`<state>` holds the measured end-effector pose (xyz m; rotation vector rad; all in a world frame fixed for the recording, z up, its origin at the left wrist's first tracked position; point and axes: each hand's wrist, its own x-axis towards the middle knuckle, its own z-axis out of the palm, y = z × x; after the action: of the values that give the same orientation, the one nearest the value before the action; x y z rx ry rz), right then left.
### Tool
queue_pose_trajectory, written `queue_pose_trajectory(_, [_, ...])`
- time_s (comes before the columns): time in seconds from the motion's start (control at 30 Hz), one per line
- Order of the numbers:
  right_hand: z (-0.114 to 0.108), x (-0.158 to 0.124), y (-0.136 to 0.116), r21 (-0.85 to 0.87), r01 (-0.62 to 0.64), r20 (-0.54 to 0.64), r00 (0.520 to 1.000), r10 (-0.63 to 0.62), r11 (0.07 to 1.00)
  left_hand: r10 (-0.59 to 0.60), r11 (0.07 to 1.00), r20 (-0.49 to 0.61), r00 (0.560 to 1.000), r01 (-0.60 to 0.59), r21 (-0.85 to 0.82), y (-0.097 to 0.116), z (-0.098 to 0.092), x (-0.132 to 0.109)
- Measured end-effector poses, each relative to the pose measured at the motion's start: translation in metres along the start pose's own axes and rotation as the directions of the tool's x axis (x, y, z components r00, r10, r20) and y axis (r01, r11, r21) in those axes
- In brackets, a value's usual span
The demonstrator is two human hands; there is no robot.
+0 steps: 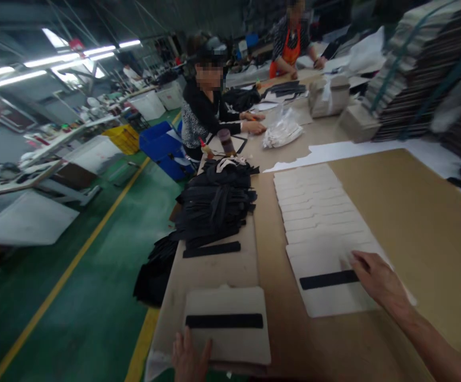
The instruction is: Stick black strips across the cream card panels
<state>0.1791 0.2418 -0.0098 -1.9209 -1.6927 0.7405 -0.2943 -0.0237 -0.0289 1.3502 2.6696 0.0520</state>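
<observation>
Black strips lie heaped on the table beyond the left hand.

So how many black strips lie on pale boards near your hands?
2: one strip on the board by the left hand, another strip on the nearest overlapping board by the right hand. Overlaps may hide more.
</observation>
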Motion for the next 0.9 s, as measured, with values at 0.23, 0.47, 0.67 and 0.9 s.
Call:
queue_pose_trajectory(0.23, [0.119,-0.120,-0.126,0.247,0.212,0.537,0.783,-0.316,0.946,-0.049,0.999,0.062,0.997,0.049,-0.003,-0.014,0.017,-0.012])
queue_pose_trajectory(0.47, [0.163,-0.127,-0.138,0.142,0.221,0.467,0.844,-0.262,0.965,-0.092,0.996,0.127,0.988,0.090,0.020,-0.003,0.010,-0.016])
queue_pose_trajectory(0.67, [0.161,-0.129,-0.138,0.184,0.181,0.404,0.882,-0.242,0.966,-0.131,0.991,0.209,0.969,0.128,0.025,0.007,-0.003,-0.014])
queue_pose_trajectory(0.9, [0.162,-0.155,-0.147,0.339,-0.124,0.439,0.898,-0.040,0.933,-0.079,0.994,0.124,0.989,0.069,0.079,-0.004,0.008,-0.013])
